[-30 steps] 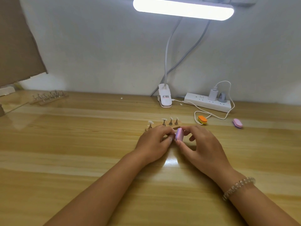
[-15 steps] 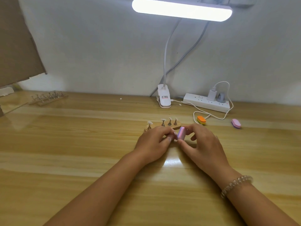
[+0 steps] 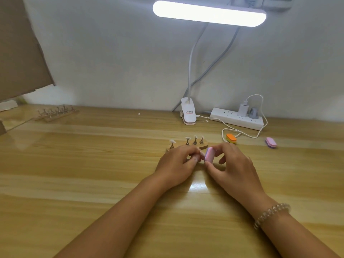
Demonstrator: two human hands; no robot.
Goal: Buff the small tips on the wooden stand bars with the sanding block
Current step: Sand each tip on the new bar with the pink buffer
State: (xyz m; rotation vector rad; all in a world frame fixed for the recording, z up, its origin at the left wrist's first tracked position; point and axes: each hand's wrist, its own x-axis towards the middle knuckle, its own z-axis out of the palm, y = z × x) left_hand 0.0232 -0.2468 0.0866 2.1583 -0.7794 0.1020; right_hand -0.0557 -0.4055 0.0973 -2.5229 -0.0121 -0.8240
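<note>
Holding the pink sanding block upright in your right hand, you have it pinched between thumb and the first fingers, with the other fingers loosely spread. Your left hand sits just beside it with its fingers curled in, their ends meeting the block's left face. Something small and pale seems to be pressed there, probably one tip, but it is too small to say for sure, so you cannot tell whether that hand grips anything.

Just beyond your hands lies the wooden stand bar on the worktop, partly hidden by your left knuckles. Four tips stand on it, one at the left and three bunched at the right, with a gap in the row between them.

As a judgement, you are in the middle of buffing a single tip. Nothing shows which of the four standing tips are already done; their surfaces are too small to read.

Two more stand bars with their own rows of tips lie at the far left of the worktop, well apart from your hands, so much of the job likely remains.

An orange block and a second pink block lie unused to the right, near the power strip.
</note>
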